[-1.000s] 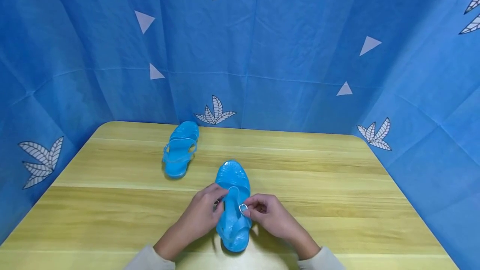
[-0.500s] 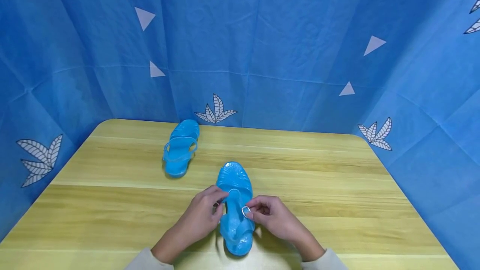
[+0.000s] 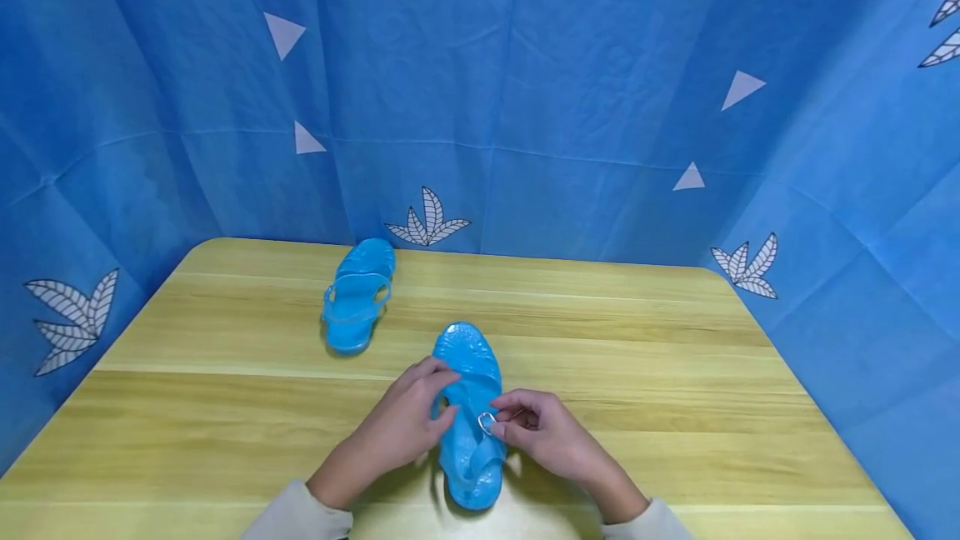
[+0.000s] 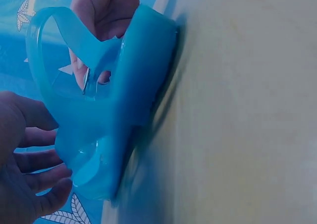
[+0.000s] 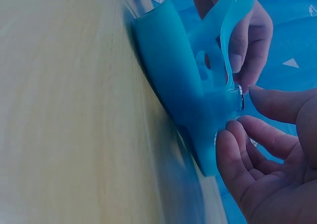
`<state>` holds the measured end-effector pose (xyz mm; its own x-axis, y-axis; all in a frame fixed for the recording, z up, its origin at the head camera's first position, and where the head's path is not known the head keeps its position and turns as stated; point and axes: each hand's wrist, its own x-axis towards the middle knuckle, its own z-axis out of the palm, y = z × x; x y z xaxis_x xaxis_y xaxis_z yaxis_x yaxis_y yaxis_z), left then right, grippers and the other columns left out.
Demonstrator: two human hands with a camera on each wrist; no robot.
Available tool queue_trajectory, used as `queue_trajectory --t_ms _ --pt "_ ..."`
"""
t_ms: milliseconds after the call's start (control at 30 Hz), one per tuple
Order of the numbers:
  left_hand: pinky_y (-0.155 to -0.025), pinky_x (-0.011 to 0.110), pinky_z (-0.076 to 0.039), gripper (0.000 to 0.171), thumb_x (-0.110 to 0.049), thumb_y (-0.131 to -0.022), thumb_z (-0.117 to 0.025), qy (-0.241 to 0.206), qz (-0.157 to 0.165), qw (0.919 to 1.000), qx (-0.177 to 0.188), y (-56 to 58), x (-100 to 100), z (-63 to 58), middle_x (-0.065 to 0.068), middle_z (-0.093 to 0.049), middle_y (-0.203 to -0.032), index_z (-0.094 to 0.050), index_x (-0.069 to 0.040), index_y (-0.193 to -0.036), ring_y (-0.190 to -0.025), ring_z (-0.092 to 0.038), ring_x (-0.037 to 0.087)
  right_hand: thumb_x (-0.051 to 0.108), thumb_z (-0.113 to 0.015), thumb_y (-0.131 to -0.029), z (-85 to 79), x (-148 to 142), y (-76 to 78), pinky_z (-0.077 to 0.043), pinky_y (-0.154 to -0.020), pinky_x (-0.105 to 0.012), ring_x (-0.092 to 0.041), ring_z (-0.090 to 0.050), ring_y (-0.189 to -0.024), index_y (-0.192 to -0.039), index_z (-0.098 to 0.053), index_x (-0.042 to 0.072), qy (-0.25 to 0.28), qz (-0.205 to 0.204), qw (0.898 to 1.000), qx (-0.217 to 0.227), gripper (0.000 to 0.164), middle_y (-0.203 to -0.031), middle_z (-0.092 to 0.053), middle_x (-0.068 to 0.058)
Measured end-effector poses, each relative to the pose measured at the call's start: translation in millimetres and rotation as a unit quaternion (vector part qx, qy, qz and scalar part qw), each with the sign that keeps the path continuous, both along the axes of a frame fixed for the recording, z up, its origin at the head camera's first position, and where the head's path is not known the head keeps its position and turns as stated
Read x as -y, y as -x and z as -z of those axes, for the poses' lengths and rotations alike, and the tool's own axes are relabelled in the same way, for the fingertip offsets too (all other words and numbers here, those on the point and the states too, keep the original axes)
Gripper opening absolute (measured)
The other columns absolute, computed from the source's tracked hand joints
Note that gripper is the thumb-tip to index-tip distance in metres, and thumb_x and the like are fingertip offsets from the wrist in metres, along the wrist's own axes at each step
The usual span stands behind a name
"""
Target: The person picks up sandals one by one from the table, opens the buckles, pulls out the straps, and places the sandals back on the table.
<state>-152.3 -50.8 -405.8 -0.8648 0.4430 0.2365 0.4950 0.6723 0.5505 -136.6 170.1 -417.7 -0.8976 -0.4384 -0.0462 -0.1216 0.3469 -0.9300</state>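
A glossy blue jelly sandal lies toe away from me near the table's front, between both hands. My left hand is over its left side, thumb and index finger apart; in the left wrist view its fingertips are right at the strap, with nothing pinched. At the sandal's right side, my right hand holds the small silver buckle by thumb and fingertips. The right wrist view has that buckle at the thumb tip, on the strap's end. The heel strap loops across the back of the sandal.
Another blue sandal lies at the back left, with its strap standing in a loop. The wood-patterned table reaches back to a blue curtain printed with leaves and white triangles, which also hangs along both sides.
My left hand has shifted slightly up and over the sandal, its thumb and index finger now wider apart. The raised strap loop beside it has sunk. My right hand stays at the buckle.
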Motion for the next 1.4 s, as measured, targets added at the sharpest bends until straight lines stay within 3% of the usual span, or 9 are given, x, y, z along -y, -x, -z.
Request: queue_trajectory --t_ms 167,267,467,633,867,1400 --pt "-0.097 0.044 -0.045 0.037 -0.021 -0.087 -0.067 0.013 0.024 0.9996 0.012 6.1 -3 -1.4 0.007 -0.056 -0.125 -0.063 -0.006 -0.120 -0.117 -0.051 0.025 0.015 -0.065 -0.089 0.4 -1 -1.1 -0.051 -0.074 -0.022 -0.016 -0.060 -0.086 -0.115 -0.061 -0.003 -0.006 0.006 1.000 0.002 0.033 -0.097 -0.064 -0.010" --pt "-0.101 0.050 -0.039 0.035 -0.025 -0.090 -0.064 0.024 0.054 0.9979 0.026 11.8 -4 -1.6 0.006 -0.054 -0.130 -0.063 -0.009 -0.121 -0.125 -0.045 0.027 0.016 -0.065 -0.088 1.4 -2 -1.7 -0.051 -0.072 -0.022 -0.015 -0.059 -0.083 -0.114 -0.061 -0.002 -0.012 0.010 1.000 0.001 0.032 -0.096 -0.063 -0.009" --pt "-0.095 0.050 -0.033 0.033 -0.032 -0.092 -0.061 0.049 0.124 0.9900 0.045 18.5 -7 -3.5 0.002 -0.058 -0.126 -0.065 -0.013 -0.119 -0.124 -0.047 0.023 0.016 -0.065 -0.089 3.7 -4 -3.8 -0.050 -0.068 -0.021 -0.012 -0.058 -0.077 -0.114 -0.060 -0.003 -0.006 0.012 1.000 0.004 0.032 -0.093 -0.062 -0.009" --pt "-0.100 0.052 -0.032 0.033 -0.034 -0.093 -0.058 0.058 0.165 0.9816 0.077 20.6 -10 -3.3 -0.002 -0.061 -0.123 -0.065 -0.015 -0.119 -0.123 -0.048 0.021 0.014 -0.066 -0.088 5.8 -5 -6.1 -0.047 -0.063 -0.020 -0.010 -0.056 -0.072 -0.106 -0.058 -0.003 0.001 0.018 1.000 0.012 0.027 -0.087 -0.060 -0.008" --pt "-0.102 0.053 -0.029 0.031 -0.033 -0.095 -0.056 0.049 0.171 0.9772 0.116 18.7 -12 1.5 -0.002 -0.062 -0.122 -0.066 -0.015 -0.118 -0.123 -0.048 0.022 0.018 -0.066 -0.088 8.7 -7 -10.1 -0.040 -0.052 -0.018 -0.004 -0.049 -0.060 -0.089 -0.059 0.001 -0.015 0.005 1.000 0.025 0.018 -0.075 -0.057 0.000" --pt "-0.093 0.047 -0.030 0.027 -0.027 -0.095 -0.055 0.051 0.188 0.9726 0.127 18.6 -12 1.6 -0.005 -0.063 -0.110 -0.067 -0.013 -0.115 -0.112 -0.051 0.017 0.015 -0.065 -0.089 11.4 -6 -11.6 -0.043 -0.053 -0.018 -0.006 -0.052 -0.061 -0.093 -0.059 -0.002 0.003 -0.002 0.999 0.038 0.019 -0.075 -0.058 -0.002"
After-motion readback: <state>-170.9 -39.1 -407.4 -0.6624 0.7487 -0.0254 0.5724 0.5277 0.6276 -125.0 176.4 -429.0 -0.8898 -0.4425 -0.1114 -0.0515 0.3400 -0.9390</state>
